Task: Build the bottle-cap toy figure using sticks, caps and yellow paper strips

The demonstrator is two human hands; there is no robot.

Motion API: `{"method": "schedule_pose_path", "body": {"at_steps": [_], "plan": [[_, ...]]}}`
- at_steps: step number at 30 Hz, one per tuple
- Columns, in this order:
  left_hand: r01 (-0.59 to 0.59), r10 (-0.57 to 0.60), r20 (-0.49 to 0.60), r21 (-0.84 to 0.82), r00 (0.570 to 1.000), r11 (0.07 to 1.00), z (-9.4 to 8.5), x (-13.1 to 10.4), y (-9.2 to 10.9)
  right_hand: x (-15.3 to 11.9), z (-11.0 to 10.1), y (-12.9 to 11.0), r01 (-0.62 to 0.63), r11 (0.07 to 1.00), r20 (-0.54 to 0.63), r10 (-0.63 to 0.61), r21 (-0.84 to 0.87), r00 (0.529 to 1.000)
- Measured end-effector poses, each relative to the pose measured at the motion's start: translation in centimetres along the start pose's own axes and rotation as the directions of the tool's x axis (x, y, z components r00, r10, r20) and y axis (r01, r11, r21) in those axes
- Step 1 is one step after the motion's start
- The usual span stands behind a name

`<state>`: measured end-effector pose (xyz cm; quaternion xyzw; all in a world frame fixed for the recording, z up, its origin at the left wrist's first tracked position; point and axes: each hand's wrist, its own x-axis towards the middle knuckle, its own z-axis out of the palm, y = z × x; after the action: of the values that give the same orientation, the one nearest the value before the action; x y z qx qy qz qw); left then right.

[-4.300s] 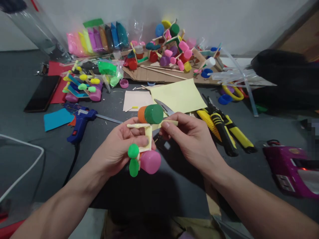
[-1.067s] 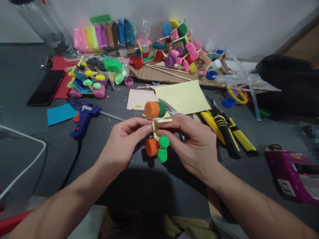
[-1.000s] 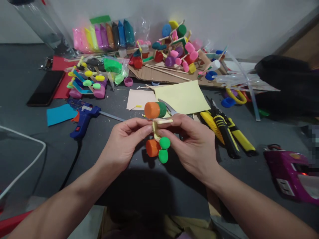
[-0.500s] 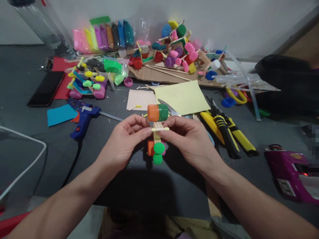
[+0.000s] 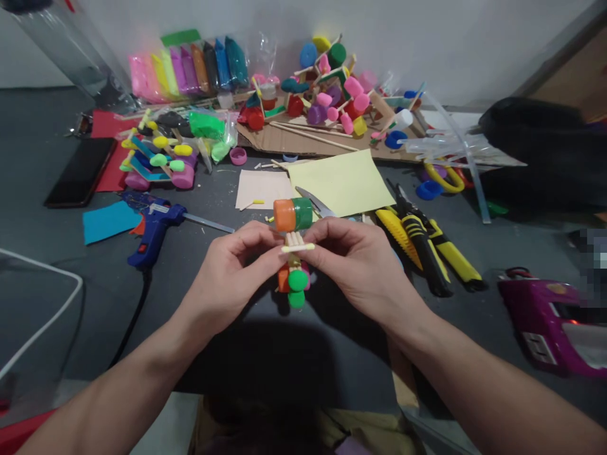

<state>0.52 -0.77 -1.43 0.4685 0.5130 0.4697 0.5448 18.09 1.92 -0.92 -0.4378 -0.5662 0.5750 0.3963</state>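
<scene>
My left hand point(image 5: 241, 265) and my right hand point(image 5: 351, 262) face each other over the table, both closed, pinching a small stick-and-bottle-cap toy between them. A short pale stick point(image 5: 298, 248) with yellowish ends lies across the toy's wooden sticks point(image 5: 294, 239), at my thumb tips. On the toy's far side sit an orange cap point(image 5: 284, 216) and a green cap point(image 5: 303, 213), side by side. Toward me are two bright green rounded pieces point(image 5: 297, 280), with orange and pink parts partly hidden behind them. My fingertips are largely hidden behind the toy.
A blue glue gun point(image 5: 159, 227) lies to the left, near a phone point(image 5: 80, 170) and another colourful toy point(image 5: 159, 158). Scissors point(image 5: 313, 201) rest on yellow paper point(image 5: 346, 183). Yellow-black cutters point(image 5: 427, 246) and a purple power device point(image 5: 535, 316) lie right. Several toys point(image 5: 332, 95) crowd cardboard behind.
The whole scene has shifted slightly left in view. Both hands keep their pinch on the toy, which looks tilted a little differently.
</scene>
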Motion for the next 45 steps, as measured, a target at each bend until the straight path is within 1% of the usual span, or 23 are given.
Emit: {"method": "schedule_pose_path", "body": {"at_steps": [3, 5, 8, 11, 13, 14, 18, 21, 23, 26, 29, 34, 40, 45], "plan": [[0.074, -0.073, 0.049, -0.026, 0.996, 0.997, -0.2, 0.3, -0.1, 0.0, -0.2, -0.1, 0.003, 0.998, 0.018, -0.001, -0.061, 1.0], [0.106, -0.102, 0.058, -0.077, 0.993, 0.991, -0.3, 0.5, -0.3, 0.0, -0.3, -0.3, 0.004, 0.997, 0.05, 0.0, -0.073, 0.999], [0.169, -0.16, 0.063, -0.178, 0.985, 0.969, -0.1, 0.7, -0.4, 0.1, -0.4, -0.4, 0.039, 0.995, 0.097, -0.03, -0.093, 0.995], [0.248, -0.235, 0.078, -0.284, 0.969, 0.926, 0.2, 0.8, -0.2, 0.3, -0.6, -0.2, 0.055, 0.994, 0.066, -0.048, -0.096, 0.997], [0.281, -0.269, 0.084, -0.335, 0.96, 0.899, 0.4, 0.8, -0.1, 0.4, -0.8, 0.0, 0.035, 0.997, 0.048, -0.032, -0.062, 0.998], [0.29, -0.279, 0.082, -0.351, 0.957, 0.89, 0.4, 0.8, 0.0, 0.5, -0.9, 0.1, 0.014, 0.999, 0.061, -0.012, -0.04, 0.998], [0.275, -0.272, 0.06, -0.363, 0.96, 0.89, 0.4, 0.6, 0.1, 0.6, -1.0, 0.3, -0.115, 0.993, 0.172, 0.11, 0.017, 0.979], [0.239, -0.238, 0.046, -0.36, 0.97, 0.902, 0.4, 0.5, 0.0, 0.5, -0.9, 0.2, -0.138, 0.99, 0.172, 0.129, 0.039, 0.977], [0.218, -0.215, 0.048, -0.36, 0.975, 0.907, 0.5, 0.5, -0.1, 0.3, -0.8, 0.0, -0.109, 0.994, 0.16, 0.104, 0.025, 0.982], [0.204, -0.202, 0.045, -0.371, 0.978, 0.906, 0.7, 0.4, 0.0, 0.2, -0.7, -0.1, -0.058, 0.997, 0.14, 0.063, -0.041, 0.988], [0.208, -0.213, 0.031, -0.394, 0.976, 0.895, 0.9, 0.4, 0.0, 0.2, -0.7, -0.1, -0.025, 0.996, 0.134, 0.037, -0.091, 0.99], [0.214, -0.235, 0.009, -0.445, 0.972, 0.869, 1.3, 0.5, -0.1, 0.1, -0.8, -0.2, 0.029, 0.991, 0.148, -0.01, -0.128, 0.989], [0.261, -0.272, 0.051, -0.499, 0.961, 0.827, 1.5, 0.6, -0.2, -0.3, -0.5, -0.4, 0.066, 0.978, 0.133, -0.04, -0.198, 0.99], [0.3, -0.312, 0.069, -0.531, 0.947, 0.793, 1.7, 0.7, -0.1, -0.3, -0.5, -0.5, 0.069, 0.977, 0.13, -0.043, -0.203, 0.991]]}}
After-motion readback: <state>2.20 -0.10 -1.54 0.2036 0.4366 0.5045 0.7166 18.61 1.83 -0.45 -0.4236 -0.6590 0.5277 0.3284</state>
